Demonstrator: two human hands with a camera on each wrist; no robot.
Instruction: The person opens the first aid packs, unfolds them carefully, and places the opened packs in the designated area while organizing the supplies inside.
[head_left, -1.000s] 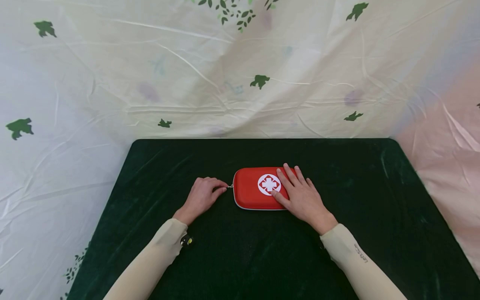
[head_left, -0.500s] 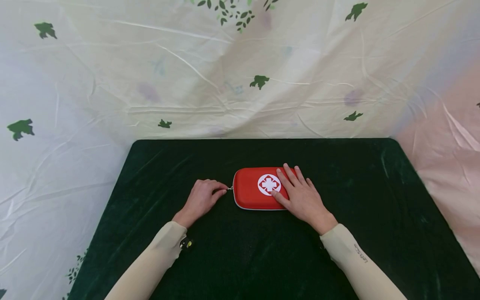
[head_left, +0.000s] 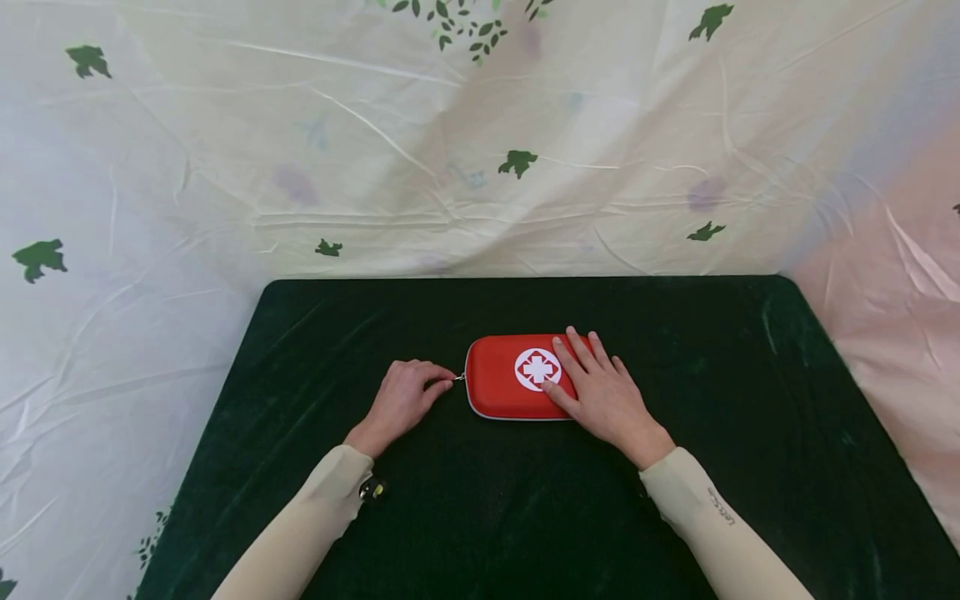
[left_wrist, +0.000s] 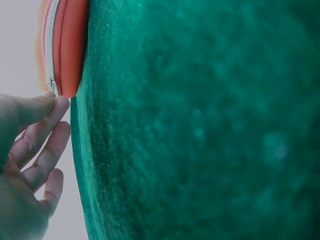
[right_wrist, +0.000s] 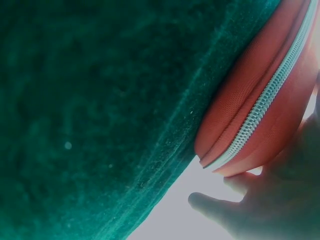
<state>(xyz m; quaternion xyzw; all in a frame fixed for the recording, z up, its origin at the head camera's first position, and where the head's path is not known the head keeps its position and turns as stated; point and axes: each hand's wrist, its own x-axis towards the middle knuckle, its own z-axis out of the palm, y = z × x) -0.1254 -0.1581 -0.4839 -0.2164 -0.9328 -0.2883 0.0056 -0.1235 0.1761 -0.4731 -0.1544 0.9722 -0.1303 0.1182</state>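
A red first-aid case [head_left: 491, 383] with a white cross emblem lies flat on the dark green table. At its left end, my left hand [head_left: 401, 396] pinches the small metal zipper pull [head_left: 460, 377] between thumb and forefinger. The left wrist view shows the silver zipper [left_wrist: 49, 50] running along the case's side down to those fingertips. My right hand [head_left: 607, 404] rests with fingers spread on the case's right part, covering that end and touching the emblem's edge. Seen from the right wrist, the zipper teeth [right_wrist: 262, 105] are meshed along the near side.
Green velvety cloth covers the table [head_left: 480, 517]. Behind it hangs a pale curtain [head_left: 390, 150] printed with green birds and leaves, which continues down both sides. A dark round object [head_left: 371, 488] sits at the left sleeve cuff.
Since a second ago, my left hand has shifted slightly toward me with the zipper pull, then stayed nearly still. The right hand and the case have kept their places.
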